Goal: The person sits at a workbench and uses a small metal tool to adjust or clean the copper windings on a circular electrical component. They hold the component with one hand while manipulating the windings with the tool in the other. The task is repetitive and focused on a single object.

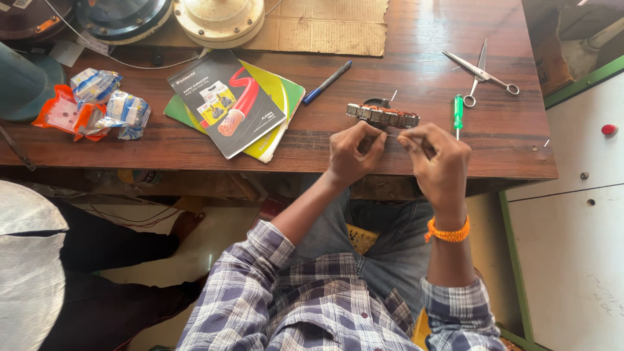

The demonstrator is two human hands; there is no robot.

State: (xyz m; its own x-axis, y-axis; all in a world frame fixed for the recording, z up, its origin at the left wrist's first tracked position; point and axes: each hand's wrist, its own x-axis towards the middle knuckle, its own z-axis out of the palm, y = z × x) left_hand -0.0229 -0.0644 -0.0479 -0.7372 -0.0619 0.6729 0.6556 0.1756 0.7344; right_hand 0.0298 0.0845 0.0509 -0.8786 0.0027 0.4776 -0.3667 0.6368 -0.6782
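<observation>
A ring-shaped motor stator [382, 115] with copper windings lies on the wooden surface [455, 39] near its front edge, right of the middle. Just in front of it the left hand [351, 151] and right hand [437, 159] are brought close together, fingertips pinched on something thin stretched between them, probably a fine wire; what it is cannot be made out.

A wire that thin could snap or kink if the pinch pulls unevenly, and a tug toward the edge might drag the stator off the surface. The green-handled screwdriver [458, 112] just right of the stator could roll if bumped by the right hand. Scissors [482, 71] lie farther back toward the right edge; a blue pen [327, 82] and booklets [231, 104] sit to the left.
</observation>
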